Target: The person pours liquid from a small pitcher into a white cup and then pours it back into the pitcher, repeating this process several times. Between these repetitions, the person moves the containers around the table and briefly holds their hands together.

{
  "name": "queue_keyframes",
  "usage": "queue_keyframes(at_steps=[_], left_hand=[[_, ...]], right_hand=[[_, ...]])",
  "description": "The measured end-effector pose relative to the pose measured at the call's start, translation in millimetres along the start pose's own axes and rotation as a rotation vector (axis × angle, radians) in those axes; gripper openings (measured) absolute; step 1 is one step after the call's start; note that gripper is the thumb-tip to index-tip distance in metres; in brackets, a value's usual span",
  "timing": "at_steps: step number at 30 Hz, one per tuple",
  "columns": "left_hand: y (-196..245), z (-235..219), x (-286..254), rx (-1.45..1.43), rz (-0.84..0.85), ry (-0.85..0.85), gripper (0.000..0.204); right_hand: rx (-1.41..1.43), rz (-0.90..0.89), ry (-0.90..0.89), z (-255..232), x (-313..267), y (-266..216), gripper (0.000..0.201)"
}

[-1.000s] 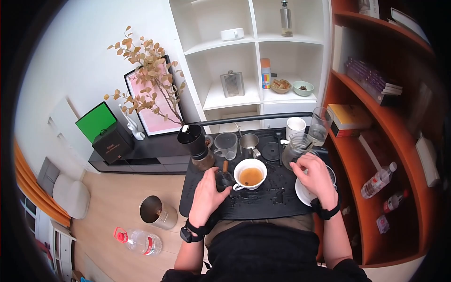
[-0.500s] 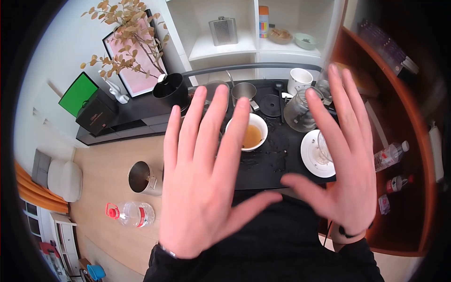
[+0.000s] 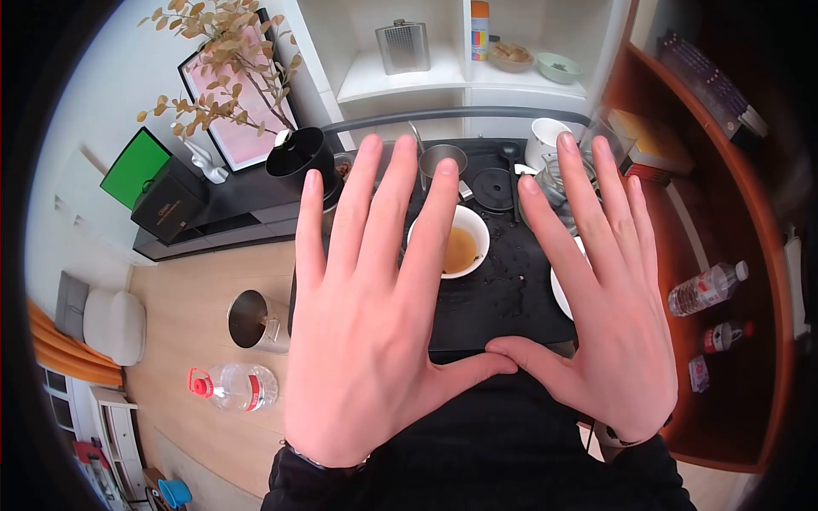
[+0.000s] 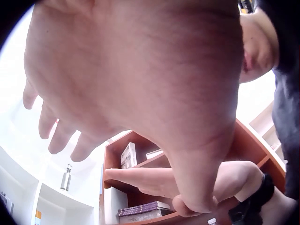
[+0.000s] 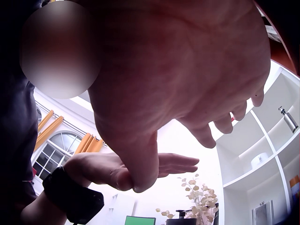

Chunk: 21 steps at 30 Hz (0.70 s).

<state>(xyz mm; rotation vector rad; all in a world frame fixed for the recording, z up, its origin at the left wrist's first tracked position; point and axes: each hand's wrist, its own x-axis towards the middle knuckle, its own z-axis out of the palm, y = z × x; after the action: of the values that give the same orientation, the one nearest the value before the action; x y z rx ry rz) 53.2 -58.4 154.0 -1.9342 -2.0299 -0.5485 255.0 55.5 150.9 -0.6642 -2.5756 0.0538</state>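
Both hands are raised over the black tray (image 3: 503, 319), palms facing away and fingers spread. The left hand (image 3: 371, 315) holds nothing; its index finger overlaps a white cup (image 3: 480, 228) of brown liquid in the head view. The right hand (image 3: 612, 319) is also bare and partly covers a glass jug (image 3: 554, 186) and a white saucer (image 3: 560, 295). Their thumb tips meet in the head view. Left palm (image 4: 131, 70) and right palm (image 5: 183, 61) fill the wrist views. Behind the cup are a steel pitcher (image 3: 429, 158), a black disc (image 3: 493, 189) and a white mug (image 3: 544, 143).
A black-topped grinder (image 3: 300, 157) stands at the tray's far left. On the floor at left are a metal bin (image 3: 277, 328) and a large clear bottle (image 3: 243, 387). A brown bookshelf (image 3: 733, 417) borders the right side; white shelving (image 3: 409, 81) stands behind.
Both hands have left the tray, the left from a small dark glass, the right from the glass jug. They rose with fingers spread, and the thumbs came together. The head view tilted down.
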Motion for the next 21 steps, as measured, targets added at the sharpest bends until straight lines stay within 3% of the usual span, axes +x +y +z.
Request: queue_keyframes(at_steps=[21], left_hand=[[-2.6,8.5,2.4,-0.026,-0.009,-0.027,0.144]], right_hand=[[0.037,0.031,-0.059,5.1,3.7,-0.7,0.114]])
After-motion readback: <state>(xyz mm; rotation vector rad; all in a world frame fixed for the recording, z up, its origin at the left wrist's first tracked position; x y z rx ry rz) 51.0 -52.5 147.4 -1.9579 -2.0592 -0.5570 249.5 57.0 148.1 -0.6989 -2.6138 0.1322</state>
